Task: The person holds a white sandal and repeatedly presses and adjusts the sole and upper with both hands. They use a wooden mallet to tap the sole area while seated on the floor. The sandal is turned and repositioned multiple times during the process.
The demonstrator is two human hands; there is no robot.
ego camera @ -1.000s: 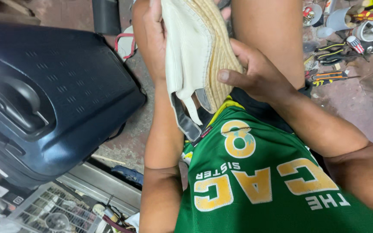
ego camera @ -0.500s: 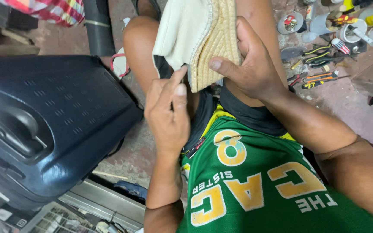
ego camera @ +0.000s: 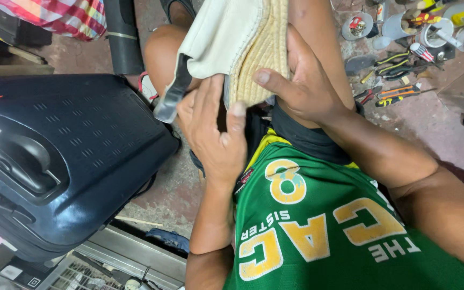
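A cream-coloured shoe (ego camera: 232, 37) with a woven straw sole lay across the person's bare knees, sole edge turned toward the right knee. The right hand (ego camera: 302, 86) gripped it from the right side: the thumb pressed flat on the straw sole, the palm and remaining fingers wrapped round the far edge against the thigh. The left hand (ego camera: 216, 134) sat just below the shoe, fingers loosely curled and pointing up, fingertips touching the shoe's lower edge near the grey strap (ego camera: 170, 99) that hung down from its left side; it pinched nothing that could be made out. Left of the shoe stood a dark blue suitcase (ego camera: 60, 156), hard-shelled, handle facing up. Below the shoe was the person's green jersey (ego camera: 318, 225) with yellow lettering. Right of the shoe, on the concrete floor (ego camera: 425, 113), lay pliers and screwdrivers (ego camera: 398, 64) with yellow-and-black handles, near some white tubs (ego camera: 430, 32). Above the suitcase, well left of the shoe, lay a red striped cloth (ego camera: 60, 16).
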